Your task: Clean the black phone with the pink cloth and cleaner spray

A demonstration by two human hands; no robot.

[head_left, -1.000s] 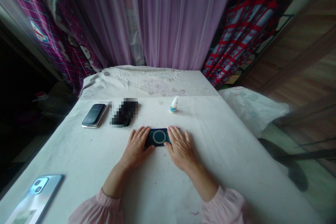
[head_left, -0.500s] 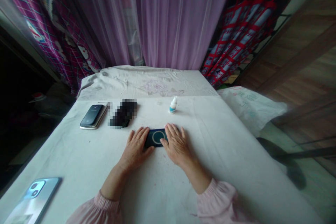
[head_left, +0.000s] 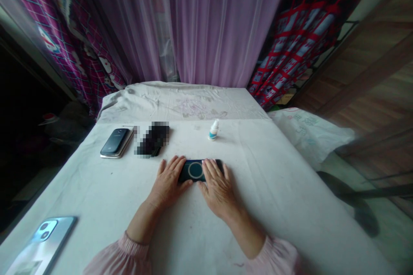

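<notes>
A dark smartphone (head_left: 195, 171) with a pale ring on its upper face lies sideways on the white-covered table. My left hand (head_left: 170, 178) grips its left end, fingers along the far edge and thumb at the near edge. Across the right part lies my right hand (head_left: 217, 184), its fingers over the face and its thumb by the near edge. Their grip hides both ends of the phone. Beyond them stands a small white bottle (head_left: 213, 130) with a blue label.
On the left, a dark phone (head_left: 115, 142) rests on a lighter flat thing, beside a pixelated dark object (head_left: 153, 139). A silver-blue phone (head_left: 48, 245) lies at the near left. Curtains (head_left: 222, 25) hang behind the table (head_left: 274, 206); a plastic bag (head_left: 309, 133) is at the right.
My right hand has shifted slightly; its thumb has moved from the phone's face down to the near edge, and the phone's far right corner now shows. My left hand keeps its place.
</notes>
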